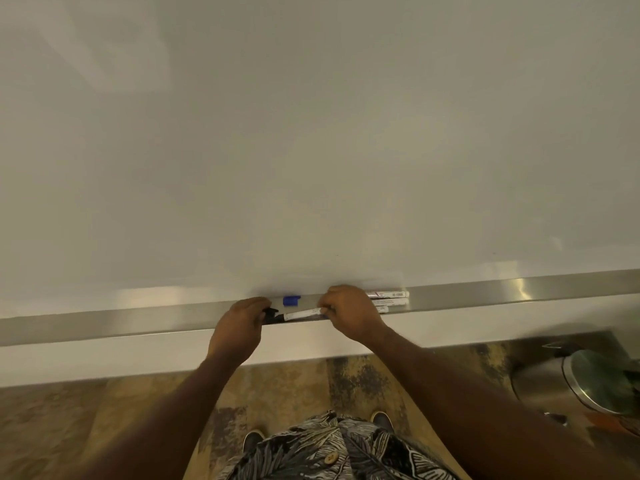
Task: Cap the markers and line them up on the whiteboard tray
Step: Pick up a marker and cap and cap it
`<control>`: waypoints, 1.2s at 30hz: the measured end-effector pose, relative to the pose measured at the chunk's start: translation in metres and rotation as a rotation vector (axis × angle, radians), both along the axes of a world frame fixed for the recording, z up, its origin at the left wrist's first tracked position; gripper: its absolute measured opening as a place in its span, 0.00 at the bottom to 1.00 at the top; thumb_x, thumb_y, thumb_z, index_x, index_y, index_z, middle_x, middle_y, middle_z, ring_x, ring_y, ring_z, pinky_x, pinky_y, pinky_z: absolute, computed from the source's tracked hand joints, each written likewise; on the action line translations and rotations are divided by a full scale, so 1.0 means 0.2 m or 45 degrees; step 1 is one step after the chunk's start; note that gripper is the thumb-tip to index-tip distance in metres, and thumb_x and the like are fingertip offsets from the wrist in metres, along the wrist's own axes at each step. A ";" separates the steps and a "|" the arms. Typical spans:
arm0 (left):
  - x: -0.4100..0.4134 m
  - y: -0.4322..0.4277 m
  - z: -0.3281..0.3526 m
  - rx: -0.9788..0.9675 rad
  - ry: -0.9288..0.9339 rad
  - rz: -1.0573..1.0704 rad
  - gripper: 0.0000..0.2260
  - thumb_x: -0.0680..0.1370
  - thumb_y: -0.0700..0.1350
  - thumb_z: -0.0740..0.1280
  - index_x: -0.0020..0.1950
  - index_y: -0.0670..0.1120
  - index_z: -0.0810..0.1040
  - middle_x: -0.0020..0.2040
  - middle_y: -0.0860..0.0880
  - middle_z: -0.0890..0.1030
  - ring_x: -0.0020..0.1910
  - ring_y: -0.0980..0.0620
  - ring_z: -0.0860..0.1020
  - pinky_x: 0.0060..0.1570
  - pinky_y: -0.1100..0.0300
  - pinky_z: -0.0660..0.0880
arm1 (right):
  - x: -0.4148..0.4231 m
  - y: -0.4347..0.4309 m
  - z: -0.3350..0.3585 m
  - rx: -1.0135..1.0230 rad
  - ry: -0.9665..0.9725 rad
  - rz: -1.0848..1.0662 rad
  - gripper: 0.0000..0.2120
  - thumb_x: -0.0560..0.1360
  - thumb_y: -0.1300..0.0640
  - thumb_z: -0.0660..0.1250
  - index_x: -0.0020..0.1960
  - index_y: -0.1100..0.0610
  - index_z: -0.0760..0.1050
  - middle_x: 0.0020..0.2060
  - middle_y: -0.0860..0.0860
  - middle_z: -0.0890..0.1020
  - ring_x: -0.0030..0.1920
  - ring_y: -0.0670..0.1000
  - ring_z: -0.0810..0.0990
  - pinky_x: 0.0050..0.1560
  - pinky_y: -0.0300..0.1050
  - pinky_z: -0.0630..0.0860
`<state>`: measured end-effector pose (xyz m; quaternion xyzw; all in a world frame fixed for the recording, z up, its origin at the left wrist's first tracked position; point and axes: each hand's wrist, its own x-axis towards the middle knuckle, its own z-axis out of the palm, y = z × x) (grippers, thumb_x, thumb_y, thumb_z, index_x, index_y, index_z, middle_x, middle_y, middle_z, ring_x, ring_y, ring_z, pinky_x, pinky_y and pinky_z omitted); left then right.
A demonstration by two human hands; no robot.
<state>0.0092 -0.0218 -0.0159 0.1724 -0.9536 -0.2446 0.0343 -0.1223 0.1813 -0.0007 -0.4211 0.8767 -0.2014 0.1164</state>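
A long metal whiteboard tray (485,294) runs across the view under the whiteboard. My right hand (349,311) grips a white marker (303,314) by its barrel, lying nearly level just above the tray's front edge. My left hand (242,323) pinches a black cap (270,312) at the marker's left end; whether it is fully seated I cannot tell. A loose blue cap (291,300) lies on the tray behind them. Three more white markers (389,297) lie side by side on the tray to the right of my right hand, partly hidden by it.
The whiteboard (311,150) fills the upper view. Below the tray is a white wall strip, then patterned floor with my shoes. A metal pedal bin (571,379) stands on the floor at the right.
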 end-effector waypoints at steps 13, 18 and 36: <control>-0.02 -0.04 0.02 0.051 -0.102 0.061 0.12 0.76 0.42 0.64 0.58 0.49 0.79 0.54 0.48 0.83 0.52 0.46 0.79 0.50 0.54 0.75 | 0.02 -0.17 -0.08 0.175 0.235 0.242 0.11 0.71 0.64 0.68 0.51 0.57 0.82 0.46 0.57 0.85 0.46 0.60 0.78 0.50 0.50 0.73; 0.05 -0.07 0.02 0.117 0.038 0.177 0.11 0.76 0.39 0.64 0.57 0.46 0.79 0.52 0.46 0.82 0.47 0.47 0.78 0.48 0.56 0.75 | 0.02 -0.18 -0.09 0.054 0.287 0.281 0.13 0.70 0.65 0.69 0.54 0.59 0.81 0.48 0.57 0.84 0.47 0.59 0.80 0.50 0.52 0.77; -0.05 0.07 0.16 0.876 0.269 0.186 0.10 0.77 0.41 0.64 0.53 0.54 0.78 0.47 0.49 0.84 0.46 0.50 0.82 0.51 0.60 0.78 | 0.02 0.16 0.16 -0.824 -0.959 -0.530 0.08 0.74 0.66 0.68 0.46 0.56 0.84 0.30 0.50 0.82 0.29 0.46 0.77 0.32 0.38 0.75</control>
